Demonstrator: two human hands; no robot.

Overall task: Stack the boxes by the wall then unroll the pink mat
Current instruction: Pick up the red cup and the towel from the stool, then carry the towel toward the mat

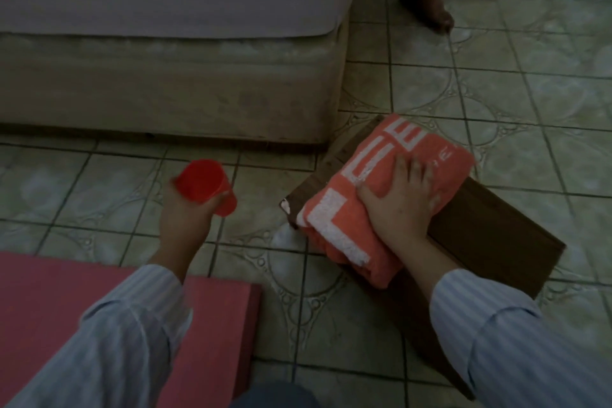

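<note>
Head view shows the left hand (185, 209) at centre left of the frame, with its fingers curled round a red plastic cup (206, 185) held above the floor. At centre right the right hand (402, 200) lies palm down, fingers spread, and presses on a folded orange towel (351, 209) with white letters. The towel rests on a brown box (490, 235), which stands on the floor just beside the corner of the bed. Both arms wear striped light blue sleeves (109, 334). The pink mat (43, 301) lies flat in the lower left of the frame, and its edge ends between the two arms. The floor (496, 93) has pale green tiles with a circle pattern and dark joints. The bed (165, 43), with a pale sheet over a beige base, fills the upper left. At the top, right of the bed, a bare foot (430, 10) of another person stands on the tiles. The room is dim.
</note>
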